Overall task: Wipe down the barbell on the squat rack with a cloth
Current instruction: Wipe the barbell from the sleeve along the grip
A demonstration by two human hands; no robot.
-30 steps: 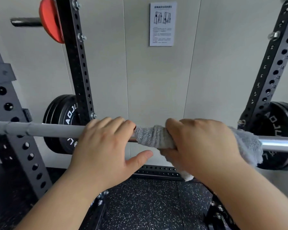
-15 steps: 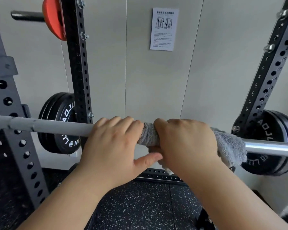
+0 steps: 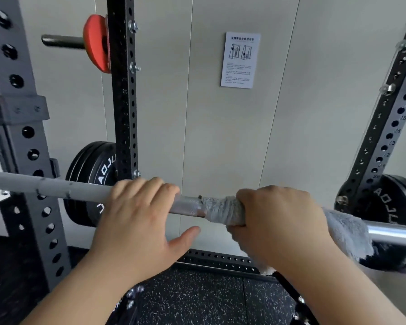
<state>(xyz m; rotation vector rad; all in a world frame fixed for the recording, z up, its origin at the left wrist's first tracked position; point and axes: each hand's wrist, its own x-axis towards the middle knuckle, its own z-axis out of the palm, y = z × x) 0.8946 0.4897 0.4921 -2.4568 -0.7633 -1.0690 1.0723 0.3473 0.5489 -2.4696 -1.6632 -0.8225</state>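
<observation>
Change since earlier: half a second ago the two hands sat nearly touching on the bar; now a bare knurled stretch of bar shows between them, and the cloth and the hand on it lie further to the right.
Left hand (image 3: pixel 138 221): palm down on the barbell (image 3: pixel 56 187), fingers (image 3: pixel 161 186) curled over the top, thumb stretched out below the bar and pointing right; a loose hold, not a full wrap.
Right hand (image 3: pixel 279 221): closed over the cloth (image 3: pixel 223 211), clamping it round the bar, knuckles up, wrist and forearm running down to the lower right.
Cloth: grey and fluffy, wrapped round the bar; one bunched end sticks out left of the right hand, a wider flap hangs out past its right side, and a small corner shows below the wrist.
Barbell: lies across the view at hand height, dull grey on the left, shiny chrome at the far right.
Squat rack (image 3: pixel 123 95): black perforated uprights behind the bar on both sides; a nearer grey upright at far left.
Weight plates (image 3: pixel 92 174): black, stacked behind the left upright; another black stack at far right.
Red plate (image 3: pixel 96 43): on a peg, upper left.
Wall notice (image 3: pixel 240 59): white sheet on the pale wall, text too small to read.
Floor (image 3: pixel 197 299): dark speckled rubber.
</observation>
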